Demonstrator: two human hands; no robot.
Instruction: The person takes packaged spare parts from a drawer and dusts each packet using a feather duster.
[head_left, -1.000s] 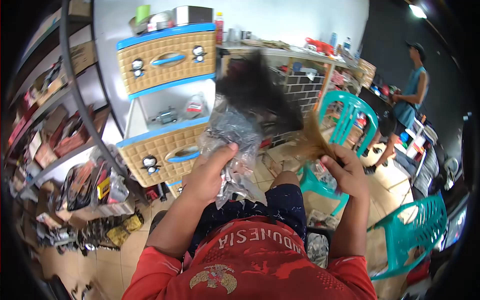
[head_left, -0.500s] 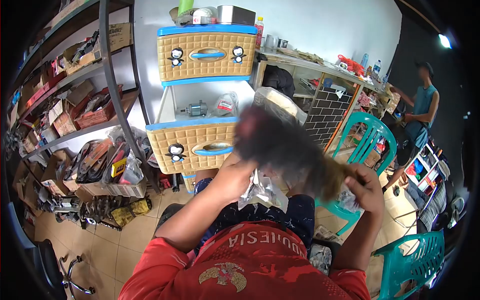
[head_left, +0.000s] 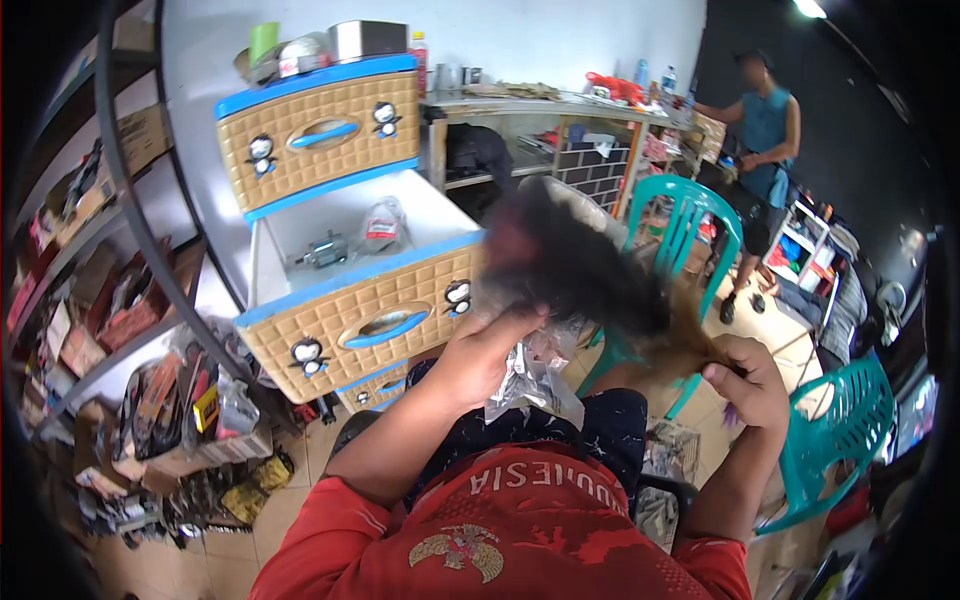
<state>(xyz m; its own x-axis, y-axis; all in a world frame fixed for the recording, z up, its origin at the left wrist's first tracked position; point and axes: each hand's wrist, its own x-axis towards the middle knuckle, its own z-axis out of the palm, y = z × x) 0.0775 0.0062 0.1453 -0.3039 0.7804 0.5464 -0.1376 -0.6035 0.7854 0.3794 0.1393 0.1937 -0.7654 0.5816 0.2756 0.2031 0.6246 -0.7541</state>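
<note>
My left hand (head_left: 490, 355) is closed on a crumpled clear plastic bag (head_left: 535, 385) hanging over my lap; its contents are unclear. A long, dark, fluffy-looking thing (head_left: 580, 265), reddish at its upper left end and brown at its lower right, stretches between my hands, smeared by blur. My right hand (head_left: 750, 380) has its fingers pinched at the brown end. Behind the left hand, a pulled-out drawer (head_left: 375, 320) holds a metal motor-like part (head_left: 323, 250) and a bagged part with a red-and-white label (head_left: 383, 222).
Metal shelves (head_left: 130, 190) with boxes of parts stand at the left. Green plastic chairs (head_left: 835, 440) are at the right. A counter (head_left: 560, 100) runs along the wall. Another person (head_left: 770, 130) stands at the back right.
My view has turned to the right, so the drawers and shelves sit farther left. Both hands keep their grips, and the dark thing stays between them.
</note>
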